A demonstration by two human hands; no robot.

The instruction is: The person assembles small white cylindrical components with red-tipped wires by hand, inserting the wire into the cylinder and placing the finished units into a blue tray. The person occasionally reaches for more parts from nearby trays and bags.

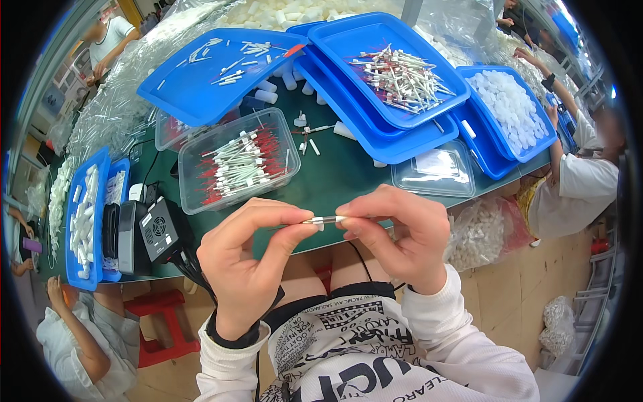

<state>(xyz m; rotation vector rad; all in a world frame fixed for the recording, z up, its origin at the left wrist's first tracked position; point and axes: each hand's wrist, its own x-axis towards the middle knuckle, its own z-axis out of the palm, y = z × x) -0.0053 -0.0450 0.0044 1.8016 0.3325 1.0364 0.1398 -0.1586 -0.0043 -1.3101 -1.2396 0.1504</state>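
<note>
Two bare hands, the left hand and the right hand, meet near the centre of the frame around one small tube, the thumb and fingers of each pinching one end. Two clear boxes show left of upper centre; the front box holds red-and-white pieces too many to count, and the second is partly hidden behind it. One clear lid lies right of centre. At least six blue trays stand about: one upper left, the rest at upper right and far left, some stacked.

The tabletop is dark green, with one black box with a fan grille near its left edge. Parts of at least four other people show around the frame's rim, and one red stool stands lower left on a tan floor.

The tube is thin, whitish and darker midway, held roughly level, with a white tab below its left part.
</note>
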